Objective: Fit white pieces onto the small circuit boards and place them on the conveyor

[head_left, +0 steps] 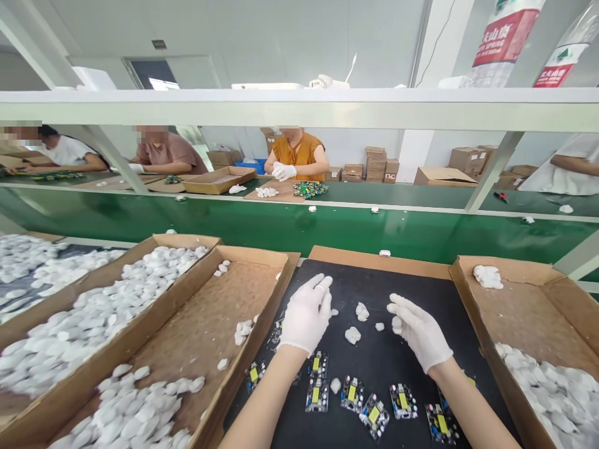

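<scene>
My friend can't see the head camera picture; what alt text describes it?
A person's white-gloved left hand and right hand are over a black mat scattered with circuit boards and rounded white pieces. Cardboard trays holding more white pieces stand on either side. Beyond a green belt, other people are visible.

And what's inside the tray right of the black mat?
In the tray: a heap of white pieces at the near end, and a white clump in the far left corner. What lies under the heap is hidden.
</scene>
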Demonstrator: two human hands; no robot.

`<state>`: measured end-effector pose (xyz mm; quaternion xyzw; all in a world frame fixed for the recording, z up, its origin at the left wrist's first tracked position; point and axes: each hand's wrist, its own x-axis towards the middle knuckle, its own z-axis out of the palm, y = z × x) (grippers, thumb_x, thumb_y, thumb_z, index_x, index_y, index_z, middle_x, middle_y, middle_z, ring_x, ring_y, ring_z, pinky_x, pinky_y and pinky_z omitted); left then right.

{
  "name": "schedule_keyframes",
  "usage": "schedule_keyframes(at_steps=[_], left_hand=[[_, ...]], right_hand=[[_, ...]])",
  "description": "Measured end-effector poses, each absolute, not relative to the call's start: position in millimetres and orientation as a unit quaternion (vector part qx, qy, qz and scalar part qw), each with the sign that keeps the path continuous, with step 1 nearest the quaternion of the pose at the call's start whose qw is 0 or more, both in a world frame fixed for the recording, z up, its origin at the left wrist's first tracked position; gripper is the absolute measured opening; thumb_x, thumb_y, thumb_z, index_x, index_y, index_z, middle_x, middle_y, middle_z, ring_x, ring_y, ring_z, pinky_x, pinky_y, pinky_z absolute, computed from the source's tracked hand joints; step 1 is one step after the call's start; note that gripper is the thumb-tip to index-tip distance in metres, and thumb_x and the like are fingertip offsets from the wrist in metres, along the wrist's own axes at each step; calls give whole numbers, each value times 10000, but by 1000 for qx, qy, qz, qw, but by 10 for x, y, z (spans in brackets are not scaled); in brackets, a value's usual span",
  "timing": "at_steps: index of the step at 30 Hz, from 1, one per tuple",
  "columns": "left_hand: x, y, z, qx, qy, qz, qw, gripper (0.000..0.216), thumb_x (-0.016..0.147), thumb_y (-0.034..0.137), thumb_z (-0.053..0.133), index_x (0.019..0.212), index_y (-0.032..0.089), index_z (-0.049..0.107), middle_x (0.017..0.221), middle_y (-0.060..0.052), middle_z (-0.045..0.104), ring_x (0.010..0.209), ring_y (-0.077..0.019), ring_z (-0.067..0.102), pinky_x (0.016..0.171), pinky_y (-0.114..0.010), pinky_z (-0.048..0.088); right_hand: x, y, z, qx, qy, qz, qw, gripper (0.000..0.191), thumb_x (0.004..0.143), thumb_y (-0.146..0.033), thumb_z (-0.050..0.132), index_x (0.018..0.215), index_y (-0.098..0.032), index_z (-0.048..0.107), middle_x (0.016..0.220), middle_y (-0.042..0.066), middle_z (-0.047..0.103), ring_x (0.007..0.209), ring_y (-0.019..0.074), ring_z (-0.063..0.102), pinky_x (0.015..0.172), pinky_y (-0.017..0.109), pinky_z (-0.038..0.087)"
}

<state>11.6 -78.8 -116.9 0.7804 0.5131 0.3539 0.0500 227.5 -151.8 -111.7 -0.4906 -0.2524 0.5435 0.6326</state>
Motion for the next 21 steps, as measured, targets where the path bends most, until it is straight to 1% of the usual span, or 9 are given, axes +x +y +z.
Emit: schedule_keyframes(at_steps=[1, 3, 6, 8, 10, 12, 15, 18, 21], left_hand=[[128, -839, -1128, 799, 467, 374, 68, 302, 877, 208, 449, 1116, 198, 634, 1202, -89, 611, 1118, -222, 556, 998, -366, 413], [198, -995, -1049, 848, 357, 370, 127, 277, 876, 189, 444, 1047, 230, 659, 1109, -48, 661, 1056, -181, 589, 974, -319, 420], [410, -1307, -962, 923, 207, 252, 205, 259, 845, 213, 510, 1056, 275, 648, 1080, -20, 675, 1007, -186, 615, 918, -297, 436], [579, -1483, -936, 956, 149, 153, 202, 323, 795, 285, 585, 1117, 273, 613, 1080, -39, 670, 963, -230, 629, 865, -330, 454], [729, -1578, -937, 974, 120, 74, 175, 453, 749, 383, 624, 1177, 249, 568, 1112, -64, 650, 949, -271, 625, 827, -374, 467], [836, -1584, -967, 982, 107, 20, 155, 564, 712, 464, 639, 1213, 226, 536, 1206, -87, 600, 1009, -309, 595, 830, -421, 468], [900, -1498, -1048, 982, 111, -11, 154, 545, 685, 468, 664, 1168, 234, 571, 1278, -78, 557, 1085, -332, 551, 867, -466, 453], [863, -1397, -1117, 970, 145, 25, 194, 464, 651, 394, 705, 1083, 251, 618, 1202, -44, 607, 1046, -301, 574, 889, -436, 450], [764, -1298, -1145, 936, 199, 115, 265, 472, 627, 294, 714, 1082, 256, 595, 1136, -29, 622, 966, -234, 598, 861, -352, 466]], right_hand=[[2285, -1512, -1134, -498, -272, 528, 632, 526, 582, -382, 800, 1013, -136, 623, 789, 37, 626, 505, 84, 474, 460, 237, 379], [2302, -1504, -1175, -499, -316, 496, 637, 508, 646, -449, 730, 1023, -132, 608, 668, -9, 573, 409, 57, 388, 385, 217, 289], [2336, -1503, -1217, -487, -350, 467, 650, 434, 703, -488, 650, 936, -123, 624, 499, -94, 372, 354, 25, 209, 355, 191, 140], [2364, -1508, -1210, -488, -349, 457, 657, 408, 703, -483, 641, 891, -122, 635, 474, -106, 317, 360, 25, 179, 360, 192, 111], [2384, -1512, -1178, -483, -352, 452, 662, 427, 690, -476, 643, 936, -126, 647, 506, -79, 398, 376, 36, 239, 364, 196, 154], [2389, -1514, -1132, -460, -346, 472, 668, 461, 675, -455, 654, 1016, -143, 652, 609, -34, 512, 425, 56, 349, 394, 208, 257], [2379, -1522, -1072, -419, -319, 526, 667, 471, 633, -380, 706, 1051, -166, 662, 732, 4, 588, 533, 91, 465, 513, 247, 394], [2387, -1532, -1048, -426, -311, 524, 669, 498, 584, -332, 767, 1047, -179, 666, 752, 3, 600, 595, 105, 498, 596, 271, 432], [2420, -1539, -1055, -456, -316, 489, 674, 449, 552, -338, 797, 949, -158, 690, 657, -27, 548, 566, 94, 474, 569, 256, 413]])
